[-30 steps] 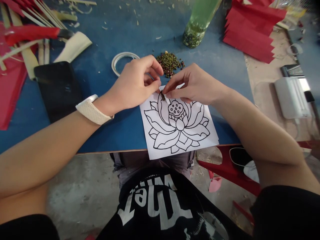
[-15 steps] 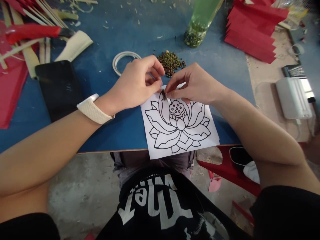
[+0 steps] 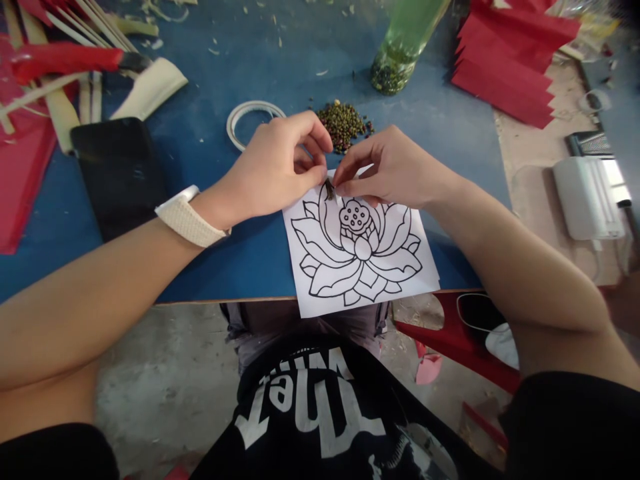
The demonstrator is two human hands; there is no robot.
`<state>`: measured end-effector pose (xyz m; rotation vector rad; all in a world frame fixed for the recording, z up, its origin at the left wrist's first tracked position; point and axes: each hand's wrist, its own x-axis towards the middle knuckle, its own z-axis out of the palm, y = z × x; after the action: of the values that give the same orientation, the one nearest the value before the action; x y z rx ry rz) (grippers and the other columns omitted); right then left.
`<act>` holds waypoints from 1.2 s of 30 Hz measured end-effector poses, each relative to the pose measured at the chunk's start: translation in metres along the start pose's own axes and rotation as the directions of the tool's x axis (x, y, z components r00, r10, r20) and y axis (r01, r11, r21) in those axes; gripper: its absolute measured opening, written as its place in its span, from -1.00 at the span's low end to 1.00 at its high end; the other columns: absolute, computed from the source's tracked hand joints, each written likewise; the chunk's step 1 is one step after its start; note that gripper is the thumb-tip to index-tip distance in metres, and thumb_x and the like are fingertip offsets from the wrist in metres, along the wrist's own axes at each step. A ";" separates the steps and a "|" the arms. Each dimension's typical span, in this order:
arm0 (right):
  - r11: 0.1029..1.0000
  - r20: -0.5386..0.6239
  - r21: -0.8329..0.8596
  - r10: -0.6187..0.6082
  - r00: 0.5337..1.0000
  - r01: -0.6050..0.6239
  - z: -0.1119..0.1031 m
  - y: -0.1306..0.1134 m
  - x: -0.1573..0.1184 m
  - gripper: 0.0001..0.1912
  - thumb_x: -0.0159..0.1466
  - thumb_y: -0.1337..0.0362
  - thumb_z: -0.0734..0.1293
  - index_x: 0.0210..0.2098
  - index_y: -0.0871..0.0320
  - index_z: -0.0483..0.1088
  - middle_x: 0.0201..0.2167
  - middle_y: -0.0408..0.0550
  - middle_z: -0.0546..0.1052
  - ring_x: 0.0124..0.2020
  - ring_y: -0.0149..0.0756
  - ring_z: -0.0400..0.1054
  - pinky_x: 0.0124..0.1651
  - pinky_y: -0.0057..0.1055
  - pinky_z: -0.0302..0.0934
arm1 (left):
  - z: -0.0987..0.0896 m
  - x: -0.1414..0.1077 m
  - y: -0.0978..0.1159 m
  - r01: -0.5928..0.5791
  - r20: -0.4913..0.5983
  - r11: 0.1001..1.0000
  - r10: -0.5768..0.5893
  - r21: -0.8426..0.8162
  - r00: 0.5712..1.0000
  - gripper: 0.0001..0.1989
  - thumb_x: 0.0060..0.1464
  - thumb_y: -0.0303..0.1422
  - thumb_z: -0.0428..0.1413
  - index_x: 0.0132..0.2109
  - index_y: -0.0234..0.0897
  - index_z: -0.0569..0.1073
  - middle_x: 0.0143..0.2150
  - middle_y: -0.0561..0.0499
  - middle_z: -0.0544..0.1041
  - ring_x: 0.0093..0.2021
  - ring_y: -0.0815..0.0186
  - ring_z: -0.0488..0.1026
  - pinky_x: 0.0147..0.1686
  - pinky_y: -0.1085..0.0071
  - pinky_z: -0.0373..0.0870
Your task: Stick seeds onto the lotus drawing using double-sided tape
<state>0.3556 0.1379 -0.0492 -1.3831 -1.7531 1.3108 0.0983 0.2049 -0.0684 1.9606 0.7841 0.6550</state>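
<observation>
Bottle (image 3: 415,30) of beans (image 3: 391,75) beyond right hand (image 3: 387,167)

Lotus sheet (image 3: 363,257) at edge of blue table (image 3: 235,280), black outlines on white. Left hand (image 3: 280,163) at its upper left, fingers curled (grip hidden from here). Right hand (image 3: 387,167) over its top edge, thumb and forefinger close together, small pale piece (image 3: 339,199) at fingertips. Few dark beans (image 3: 329,189) on upper petal of sheet, right there! Bean heap (image 3: 343,123) just beyond sheet, green bottle (image 3: 390,70) farther beyond. Tape roll (image 3: 231,127) beyond and left of sheet, black phone (image 3: 117,173) well left.
</observation>
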 end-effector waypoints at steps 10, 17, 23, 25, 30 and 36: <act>0.986 -0.064 -0.162 -0.045 0.997 0.034 0.004 -0.007 -0.004 -0.82 0.21 0.36 0.69 -0.33 -0.13 0.83 -0.39 -0.09 0.72 -0.39 -0.14 0.53 -0.25 -0.10 0.62 | 0.000 0.000 0.000 -0.010 0.009 1.000 0.010 0.004 1.000 -0.78 0.19 -0.33 0.44 -0.08 0.03 0.59 0.09 -0.09 0.87 0.03 -0.04 0.89 0.10 0.01 0.88; 0.948 -0.085 -0.315 -0.076 0.993 0.045 0.002 -0.006 -0.004 -0.88 0.30 0.25 0.73 -0.28 -0.16 0.84 -0.31 -0.08 0.80 -0.32 -0.04 0.55 -0.13 -0.01 0.65 | 0.000 0.001 0.000 -0.014 0.019 1.000 0.013 0.017 1.000 -0.77 0.19 -0.35 0.41 -0.07 0.03 0.58 0.04 -0.05 0.88 0.04 -0.03 0.91 0.07 0.09 0.89; 0.948 -0.078 -0.313 -0.079 0.994 0.050 0.000 -0.005 -0.004 -0.87 0.31 0.27 0.73 -0.27 -0.15 0.82 -0.23 -0.09 0.83 -0.33 -0.07 0.53 -0.06 0.04 0.63 | 0.000 0.001 0.002 -0.002 0.019 1.000 0.002 0.029 1.000 -0.78 0.19 -0.35 0.40 -0.07 0.02 0.58 0.06 -0.08 0.87 0.05 -0.06 0.92 0.09 0.04 0.89; 0.949 -0.082 -0.312 -0.078 0.994 0.049 0.000 -0.005 -0.005 -0.84 0.31 0.28 0.71 -0.30 -0.17 0.80 -0.22 -0.11 0.82 -0.31 -0.05 0.57 -0.07 0.05 0.64 | 0.000 0.001 0.002 -0.001 0.024 1.000 0.000 0.023 1.000 -0.76 0.17 -0.34 0.42 -0.07 0.03 0.59 0.05 -0.07 0.88 0.04 -0.07 0.91 0.10 0.04 0.89; 0.863 0.005 -0.480 -0.178 0.984 0.159 -0.006 -0.004 -0.006 -0.86 0.42 0.18 0.66 -0.28 -0.25 0.85 -0.17 -0.09 0.81 -0.26 0.00 0.64 -0.07 0.07 0.64 | 0.000 0.000 0.002 -0.008 0.027 1.000 0.007 0.017 1.000 -0.76 0.17 -0.30 0.43 -0.07 0.03 0.58 0.02 -0.05 0.88 0.02 -0.04 0.90 0.09 0.08 0.87; 0.774 0.149 -0.561 -0.254 0.956 0.293 -0.013 -0.001 -0.006 -0.93 0.50 0.11 0.68 -0.17 -0.19 0.90 -0.06 -0.05 0.83 -0.24 -0.09 0.54 0.04 -0.06 0.51 | 0.000 -0.001 0.004 -0.019 0.048 0.999 0.017 0.034 0.999 -0.77 0.24 -0.37 0.41 -0.03 -0.01 0.59 -0.03 -0.01 0.86 0.00 0.07 0.87 0.10 0.16 0.84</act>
<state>0.3679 0.1368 -0.0427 -1.3095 -2.4243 0.6835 0.0985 0.2023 -0.0649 2.0097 0.7537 0.6064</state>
